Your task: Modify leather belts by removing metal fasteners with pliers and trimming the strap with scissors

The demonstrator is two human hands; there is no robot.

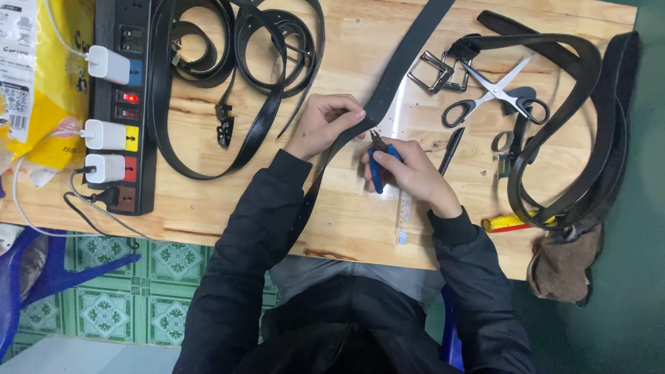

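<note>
Far left: yellow bag (41,76), then a power strip (125,104) with three white chargers (105,133) plugged in and cables trailing off the table (208,208) edge. Next to it, loose black belts (235,62) coiled in a pile. Your left hand (320,125) is clamped on the belt (388,86) that runs diagonally from the top edge down toward your lap, fingers curled over its edge, pinning it to the wood. Your right hand (409,170) is closed round blue-handled pliers (377,163), tips touching the belt just beside your left fingertips. A clear ruler (402,208) lies under that hand. Further right: pen (450,149), metal buckles (436,69), scissors (495,93), more belts looped at the table's right edge, a yellow marker (506,221), a brown rag (564,263). Risks, my read: plier tips are very near your left fingers, so a slip pinches skin; the belt's free end hangs off the table, so its weight can drag the strap off mark; open scissors sit near your right elbow's sweep.
</note>
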